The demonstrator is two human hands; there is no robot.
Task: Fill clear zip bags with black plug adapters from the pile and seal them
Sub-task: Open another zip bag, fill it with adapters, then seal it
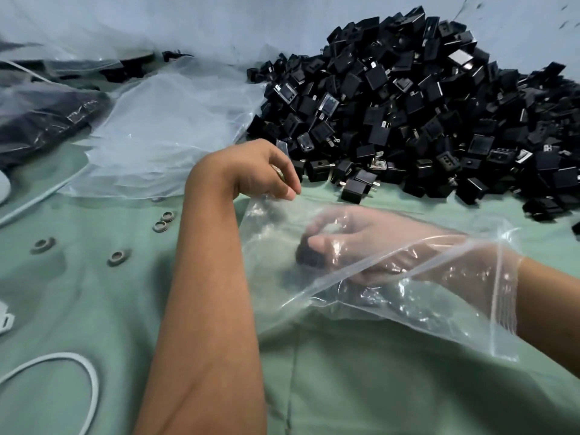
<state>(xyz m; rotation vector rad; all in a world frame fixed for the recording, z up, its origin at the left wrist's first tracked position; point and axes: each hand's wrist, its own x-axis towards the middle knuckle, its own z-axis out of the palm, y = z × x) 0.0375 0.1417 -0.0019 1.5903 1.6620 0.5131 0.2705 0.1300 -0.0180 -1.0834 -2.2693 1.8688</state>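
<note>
Left hand (pixel 266 171) pinches the clear plastic zip bag's (pixel 423 302) far-left corner; right hand (pixel 354 246) inside grips a black plug adapter (pixel 309 255).

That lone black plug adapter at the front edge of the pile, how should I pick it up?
Pinch the plug adapter by its two flat side faces, coming from above. Its boxy body lies on the green cloth with metal prongs pointing right, so keep fingers off that end. It looks free of the pile.

Right hand (pixel 354 246) deep inside the clear zip bag (pixel 392 296), fingers curled round a black adapter (pixel 309 257); left hand (pixel 266 171) pinches the bag's far corner, just beside the adapter pile (pixel 417 114).
</note>
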